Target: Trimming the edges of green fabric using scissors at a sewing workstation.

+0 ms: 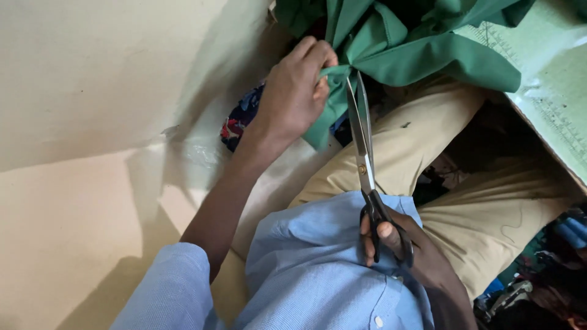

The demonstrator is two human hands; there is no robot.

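Observation:
My left hand (295, 91) grips a bunched fold of green fabric (416, 49) near the top centre, pulling a strip of it taut. My right hand (397, 244) holds long scissors (365, 159) by their black handles, fingers through the loops. The steel blades point upward and are slightly parted around the green strip just right of my left fingers. The rest of the green cloth lies heaped at the top of the view, partly over my lap.
I wear a light blue shirt (306, 269) and tan trousers (489, 214). A cream wall (92, 122) fills the left. A pale green table edge with ruler markings (550, 91) is at upper right. Dark patterned cloth scraps (241, 119) lie below my left hand, more clutter at lower right.

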